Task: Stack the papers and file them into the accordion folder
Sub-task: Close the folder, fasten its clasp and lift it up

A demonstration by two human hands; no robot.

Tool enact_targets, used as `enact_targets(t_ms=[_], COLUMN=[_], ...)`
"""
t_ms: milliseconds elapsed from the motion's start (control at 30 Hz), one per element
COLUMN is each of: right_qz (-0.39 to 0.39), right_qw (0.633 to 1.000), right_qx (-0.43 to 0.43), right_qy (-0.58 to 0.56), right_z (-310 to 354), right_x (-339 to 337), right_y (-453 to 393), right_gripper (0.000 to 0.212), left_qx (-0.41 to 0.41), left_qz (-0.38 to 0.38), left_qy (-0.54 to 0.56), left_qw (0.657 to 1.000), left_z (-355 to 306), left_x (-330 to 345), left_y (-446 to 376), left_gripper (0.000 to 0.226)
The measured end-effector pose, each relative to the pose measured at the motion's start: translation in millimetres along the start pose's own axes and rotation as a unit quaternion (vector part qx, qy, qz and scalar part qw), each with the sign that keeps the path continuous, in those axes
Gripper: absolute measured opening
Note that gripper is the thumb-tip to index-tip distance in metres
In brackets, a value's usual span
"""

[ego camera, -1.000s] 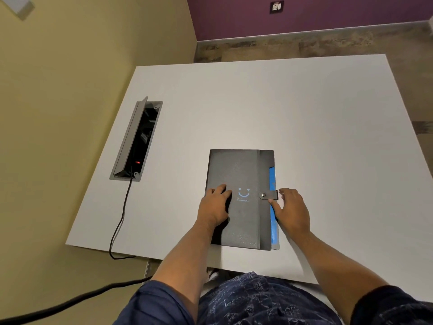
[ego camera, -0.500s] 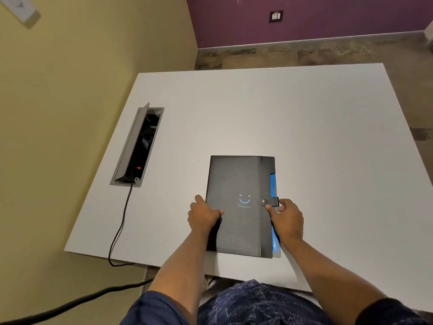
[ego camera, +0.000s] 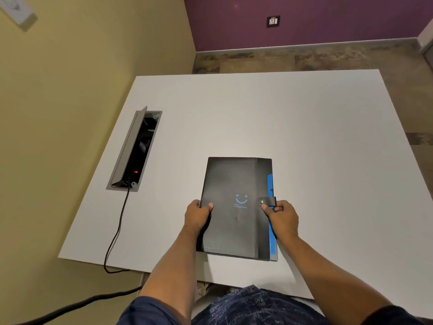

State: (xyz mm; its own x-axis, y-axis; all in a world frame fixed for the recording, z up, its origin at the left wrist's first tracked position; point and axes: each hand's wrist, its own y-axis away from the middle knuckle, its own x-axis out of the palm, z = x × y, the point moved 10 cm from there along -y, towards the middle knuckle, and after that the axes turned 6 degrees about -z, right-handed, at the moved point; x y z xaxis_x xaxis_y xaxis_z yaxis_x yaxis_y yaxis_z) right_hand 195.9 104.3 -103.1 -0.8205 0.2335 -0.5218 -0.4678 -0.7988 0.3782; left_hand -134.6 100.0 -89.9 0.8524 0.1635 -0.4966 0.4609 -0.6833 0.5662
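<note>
A dark grey accordion folder with a blue smile mark lies flat near the front of the white table. Its flap is down and a snap strap crosses the right edge. Blue inner pockets show along that edge. My left hand grips the folder's left edge, thumb on the cover. My right hand pinches the folder's right edge just below the strap. No loose papers are in view.
An open cable box with a raised lid is set into the table at the left, a red light glowing inside. A black cable runs from it over the front edge. A yellow wall is close on the left.
My left hand slid off the cover to the folder's left edge and closed on it. My right hand closed on the right edge by the strap. The folder stays flat.
</note>
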Motion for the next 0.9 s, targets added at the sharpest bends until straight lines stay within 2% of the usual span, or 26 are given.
enact_targets(t_ms=[133, 200, 300, 367, 467, 633, 800, 900], right_qz=[0.077, 0.141, 0.185, 0.185, 0.166, 0.129, 0.105, 0.112], right_qw=[0.988, 0.966, 0.958, 0.958, 0.963, 0.969, 0.974, 0.972], right_qx=[0.015, 0.043, 0.039, 0.015, -0.01, -0.03, -0.056, -0.059], right_qy=[-0.136, -0.213, -0.216, -0.217, -0.213, -0.208, -0.193, -0.198], right_z=[18, 28, 53, 78, 119, 175, 206, 218], right_x=[14, 27, 41, 47, 58, 80, 103, 120], right_y=[-1, -1, -10, -22, -45, -90, -123, -137], right_gripper=[0.028, 0.04, 0.058, 0.063, 0.064, 0.049, 0.04, 0.031], left_qx=[0.002, 0.007, 0.031, 0.044, 0.059, 0.079, 0.073, 0.082], left_qz=[-0.029, -0.05, -0.068, -0.052, -0.017, -0.008, 0.019, 0.014], left_qy=[0.047, 0.062, 0.079, 0.088, 0.105, 0.092, 0.075, 0.083], left_qw=[0.998, 0.997, 0.994, 0.994, 0.993, 0.993, 0.994, 0.993], left_z=[-17, -33, -64, -85, -110, -135, -146, -154], left_x=[-6, -13, -24, -29, -36, -57, -66, -68], left_y=[-9, -18, -37, -52, -73, -105, -129, -143], left_gripper=[0.017, 0.017, 0.014, 0.014, 0.033, 0.049, 0.076, 0.078])
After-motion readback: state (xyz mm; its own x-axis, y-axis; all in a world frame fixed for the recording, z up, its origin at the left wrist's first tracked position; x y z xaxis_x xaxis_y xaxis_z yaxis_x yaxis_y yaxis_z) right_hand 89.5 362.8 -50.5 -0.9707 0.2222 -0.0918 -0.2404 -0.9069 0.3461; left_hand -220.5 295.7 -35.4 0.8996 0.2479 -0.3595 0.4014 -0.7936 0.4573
